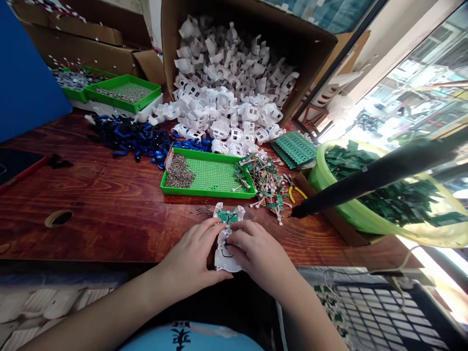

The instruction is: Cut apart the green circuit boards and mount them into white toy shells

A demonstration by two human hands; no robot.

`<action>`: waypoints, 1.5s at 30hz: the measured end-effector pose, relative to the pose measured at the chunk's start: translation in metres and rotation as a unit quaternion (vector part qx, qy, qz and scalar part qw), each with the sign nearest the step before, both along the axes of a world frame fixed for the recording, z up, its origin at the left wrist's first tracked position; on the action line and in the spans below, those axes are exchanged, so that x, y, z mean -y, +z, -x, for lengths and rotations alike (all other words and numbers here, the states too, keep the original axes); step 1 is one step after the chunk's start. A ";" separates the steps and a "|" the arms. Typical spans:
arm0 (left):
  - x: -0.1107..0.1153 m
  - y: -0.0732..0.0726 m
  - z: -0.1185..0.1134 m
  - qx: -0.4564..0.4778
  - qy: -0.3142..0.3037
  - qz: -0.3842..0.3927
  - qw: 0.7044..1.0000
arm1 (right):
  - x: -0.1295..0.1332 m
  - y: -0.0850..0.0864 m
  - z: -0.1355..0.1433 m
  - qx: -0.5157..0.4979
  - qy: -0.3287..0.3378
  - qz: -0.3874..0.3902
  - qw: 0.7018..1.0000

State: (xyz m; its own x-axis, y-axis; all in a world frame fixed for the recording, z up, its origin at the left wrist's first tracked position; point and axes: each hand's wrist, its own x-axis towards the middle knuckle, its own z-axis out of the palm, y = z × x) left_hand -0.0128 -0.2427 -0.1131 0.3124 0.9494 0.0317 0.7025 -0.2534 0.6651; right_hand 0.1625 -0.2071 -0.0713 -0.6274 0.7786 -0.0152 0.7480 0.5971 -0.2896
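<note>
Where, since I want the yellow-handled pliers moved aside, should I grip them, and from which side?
By the yellow handles, probably with the right hand, from above and the near side. The handles splay toward the person, exposed, while the head end meets the pile of wired circuit boards. I'd stay left of the black rod, whose tip shows just in front.

You have 2 hands on 1 shell with 1 board; ahead, you can count 3 green trays, 1 basin and 1 pliers; the heaped shells are too many
</note>
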 end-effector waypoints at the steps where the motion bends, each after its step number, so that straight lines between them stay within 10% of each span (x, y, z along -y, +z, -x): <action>1: 0.001 0.000 0.002 0.001 0.001 0.002 1.000 | 0.001 0.001 -0.001 -0.023 0.001 0.011 1.000; 17: 0.004 -0.004 0.007 -0.027 0.002 -0.010 1.000 | 0.015 -0.007 -0.016 -0.103 0.018 -0.003 0.995; 23: 0.006 -0.005 0.005 -0.032 0.022 -0.019 0.999 | 0.021 -0.026 -0.041 -0.301 -0.146 -0.132 0.933; 33: 0.004 -0.013 0.005 -0.057 0.054 -0.061 0.995 | 0.015 -0.063 -0.093 -0.259 -0.354 -0.238 0.866; 39: 0.005 -0.020 0.003 -0.058 0.063 -0.098 0.991 | 0.008 -0.046 -0.063 -0.177 -0.147 -0.211 0.950; 45: 0.012 -0.015 0.008 -0.023 0.053 -0.091 0.994 | -0.036 -0.040 -0.032 -0.032 -0.303 -0.213 0.928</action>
